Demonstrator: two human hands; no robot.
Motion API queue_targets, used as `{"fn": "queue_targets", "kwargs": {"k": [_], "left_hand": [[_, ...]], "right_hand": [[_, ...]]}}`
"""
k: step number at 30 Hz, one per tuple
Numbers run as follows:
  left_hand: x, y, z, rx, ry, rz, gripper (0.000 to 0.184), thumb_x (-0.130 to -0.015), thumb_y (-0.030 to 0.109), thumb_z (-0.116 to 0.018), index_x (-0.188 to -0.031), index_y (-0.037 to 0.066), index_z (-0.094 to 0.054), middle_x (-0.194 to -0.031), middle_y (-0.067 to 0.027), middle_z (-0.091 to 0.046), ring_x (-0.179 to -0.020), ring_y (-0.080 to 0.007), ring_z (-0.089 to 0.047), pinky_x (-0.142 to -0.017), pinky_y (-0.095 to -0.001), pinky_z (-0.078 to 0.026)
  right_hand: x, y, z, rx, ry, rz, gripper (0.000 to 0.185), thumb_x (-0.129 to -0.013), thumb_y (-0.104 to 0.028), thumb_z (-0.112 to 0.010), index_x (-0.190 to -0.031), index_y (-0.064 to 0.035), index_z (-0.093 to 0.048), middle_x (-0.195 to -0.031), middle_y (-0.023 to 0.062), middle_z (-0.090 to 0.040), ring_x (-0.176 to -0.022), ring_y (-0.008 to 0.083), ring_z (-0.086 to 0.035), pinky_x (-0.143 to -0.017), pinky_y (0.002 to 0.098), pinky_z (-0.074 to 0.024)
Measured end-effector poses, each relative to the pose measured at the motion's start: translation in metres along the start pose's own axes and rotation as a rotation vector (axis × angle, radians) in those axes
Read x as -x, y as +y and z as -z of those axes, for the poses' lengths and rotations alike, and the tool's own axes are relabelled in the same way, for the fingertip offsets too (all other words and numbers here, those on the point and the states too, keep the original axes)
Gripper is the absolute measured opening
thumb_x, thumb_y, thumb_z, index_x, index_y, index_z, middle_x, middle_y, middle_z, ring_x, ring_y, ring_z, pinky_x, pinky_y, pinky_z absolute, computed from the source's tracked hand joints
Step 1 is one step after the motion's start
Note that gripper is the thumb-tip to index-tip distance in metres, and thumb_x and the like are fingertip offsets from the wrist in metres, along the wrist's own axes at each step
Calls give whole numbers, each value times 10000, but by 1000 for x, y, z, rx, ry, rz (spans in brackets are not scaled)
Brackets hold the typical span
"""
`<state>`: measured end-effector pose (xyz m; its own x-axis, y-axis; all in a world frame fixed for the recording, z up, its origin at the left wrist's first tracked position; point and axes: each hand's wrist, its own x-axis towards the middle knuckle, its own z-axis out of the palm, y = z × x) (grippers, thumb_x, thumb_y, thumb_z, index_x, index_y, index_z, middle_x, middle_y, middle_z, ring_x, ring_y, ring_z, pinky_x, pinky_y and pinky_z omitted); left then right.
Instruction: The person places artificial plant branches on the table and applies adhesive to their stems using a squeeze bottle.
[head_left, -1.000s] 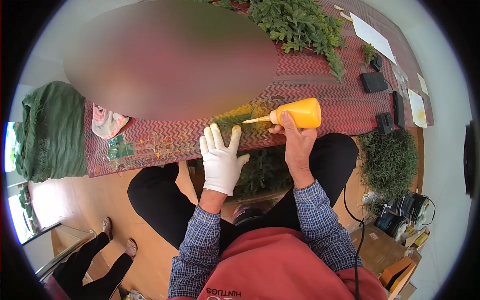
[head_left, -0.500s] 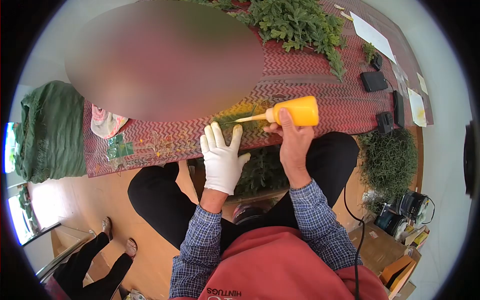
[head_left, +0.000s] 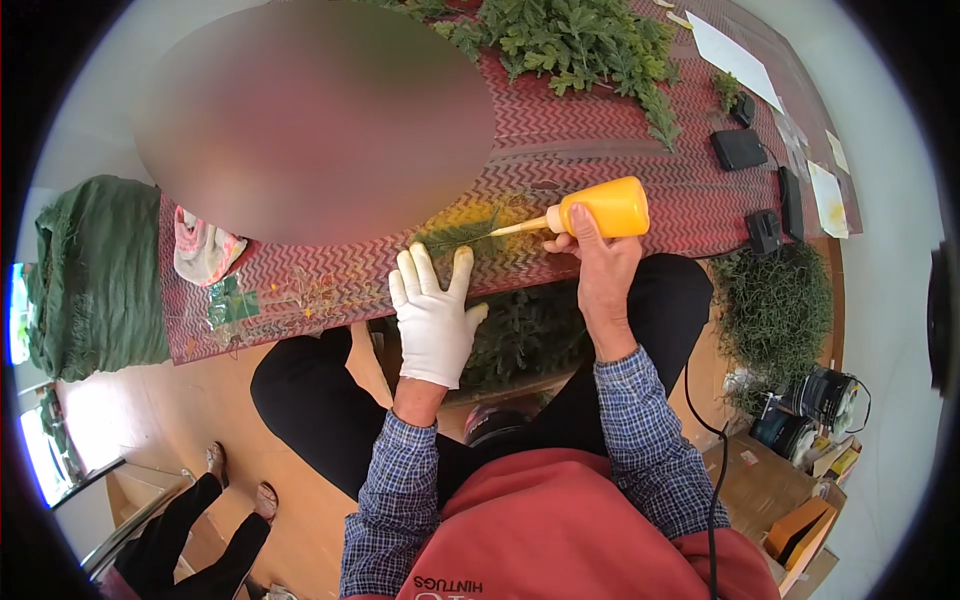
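Observation:
My left hand wears a white glove with yellowed fingertips. Its fingers lie spread at the front edge of the table, the tips by a small green leaf sprig. Bare, my right hand grips a yellow squeeze bottle that is tilted nearly sideways. The bottle's long thin nozzle points left, its tip at the sprig; whether it touches is too small to tell. Yellow stain surrounds the sprig on the red zigzag-patterned table cover.
A leafy green pile lies at the back. Black devices and white paper are on the right. A pink-white cloth sits left, beside a green sack. More greenery is below the table. Another person's legs show lower left.
The nozzle tip has moved right along the sprig, away from my left fingertips, as my right hand shifted right with the bottle. My left hand stays spread by the sprig. The view has shifted slightly.

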<state>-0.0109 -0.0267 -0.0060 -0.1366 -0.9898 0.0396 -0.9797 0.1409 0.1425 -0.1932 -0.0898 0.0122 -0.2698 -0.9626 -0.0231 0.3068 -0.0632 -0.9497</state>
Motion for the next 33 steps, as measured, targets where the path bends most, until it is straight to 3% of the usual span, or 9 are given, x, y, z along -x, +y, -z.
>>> {"fn": "queue_targets", "kwargs": {"k": [5, 14, 33], "left_hand": [[-1, 2, 0, -27, -45, 3, 844, -736, 416, -750, -1450, 175, -371, -1394, -383, -329, -1300, -515, -323, -1067, -560, -253], [-8, 19, 5, -156, -111, 48, 811, -749, 547, -691, -1455, 345, -348, -1406, -385, -294, -1298, -519, -306, -1059, -570, -242], [-14, 27, 12, -115, -75, 65, 723, -737, 516, -711, -1392, 384, -435, -1380, -372, -325, -1254, -511, -332, -1015, -563, -283]], "right_hand": [[-8, -2, 7, -31, -10, -11, 178, -906, -94, -653, -994, 56, -614, -891, 113, -662, -615, 112, -603, -558, 270, -579], [-15, -4, 9, 3, -17, 7, 204, -913, -122, -649, -1002, 55, -598, -884, 124, -649, -616, 129, -604, -581, 300, -599], [-17, -10, 4, -24, -16, -50, 218, -908, -142, -660, -1015, 37, -599, -866, 103, -643, -629, 114, -597, -570, 297, -603]]}}
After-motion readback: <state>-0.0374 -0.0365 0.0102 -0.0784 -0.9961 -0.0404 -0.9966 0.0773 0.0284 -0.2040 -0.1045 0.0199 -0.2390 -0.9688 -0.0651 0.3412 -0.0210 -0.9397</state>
